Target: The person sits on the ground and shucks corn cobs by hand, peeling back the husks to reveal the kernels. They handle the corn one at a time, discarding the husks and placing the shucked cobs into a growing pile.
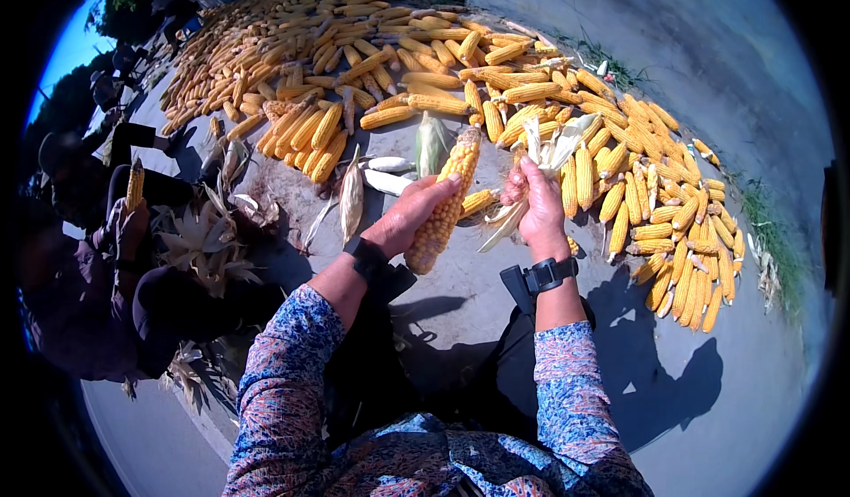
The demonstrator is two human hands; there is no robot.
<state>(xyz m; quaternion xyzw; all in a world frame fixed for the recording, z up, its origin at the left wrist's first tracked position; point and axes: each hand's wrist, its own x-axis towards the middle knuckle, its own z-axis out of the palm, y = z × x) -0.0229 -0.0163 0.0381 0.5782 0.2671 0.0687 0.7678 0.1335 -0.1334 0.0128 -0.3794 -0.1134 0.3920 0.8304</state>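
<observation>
My left hand (420, 206) grips a bare yellow ear of corn (458, 168), its tip pointing away from me and its thick end near my wrist. To its right, my right hand (534, 198) is closed around a bunch of pale torn husk (561, 141), with leaves sticking out above and below the fingers. The two hands are apart. Beyond my left hand, a green-white ear in its husk (431, 141) stands on the ground. A dry husked ear (351, 198) and white ears (388, 181) lie to the left of that hand.
A broad heap of bare yellow corn ears (425, 85) curves across the concrete ground (458, 311) in front and to the right. At left a co-worker (80, 284) sits close, holding an ear of corn (135, 185). Loose husks (206, 244) lie between us. Grass (764, 231) edges the right side.
</observation>
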